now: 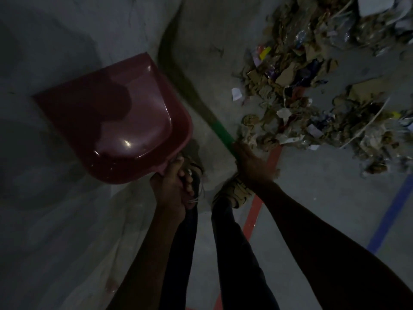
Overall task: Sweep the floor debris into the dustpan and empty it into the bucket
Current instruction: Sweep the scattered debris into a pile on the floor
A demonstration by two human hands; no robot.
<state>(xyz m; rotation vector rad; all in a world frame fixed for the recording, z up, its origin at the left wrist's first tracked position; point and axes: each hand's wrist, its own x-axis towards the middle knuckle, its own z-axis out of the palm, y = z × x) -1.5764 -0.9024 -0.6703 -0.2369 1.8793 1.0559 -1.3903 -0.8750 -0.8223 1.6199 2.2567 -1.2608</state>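
The left hand [173,186] grips the handle of the red dustpan [116,121], fingers curled round it, and holds the pan up off the concrete floor [67,220] with its open mouth pointing away to the left. The pan looks empty. The right hand [251,164] is wrapped round the green broom handle [221,134]; the broom's dark bristle end [172,61] trails up and away, smeared by motion, so whether it touches the floor is hard to say. The debris pile [312,86] (cardboard scraps, paper, wrappers, thin sticks) lies well to the right of the pan, beyond the broom. No bucket shows in this view.

The step in hand seems to be setting up the first scoop. To do it well, the pan wants turning so its mouth faces the pile, then laying down with the front lip flat on the floor just beside the nearest scraps. Short strokes drawn toward the pan should suit this light, loose stuff better than one long sweep, which would scatter the paper. The long sticks may bridge the lip and need nudging in endways.
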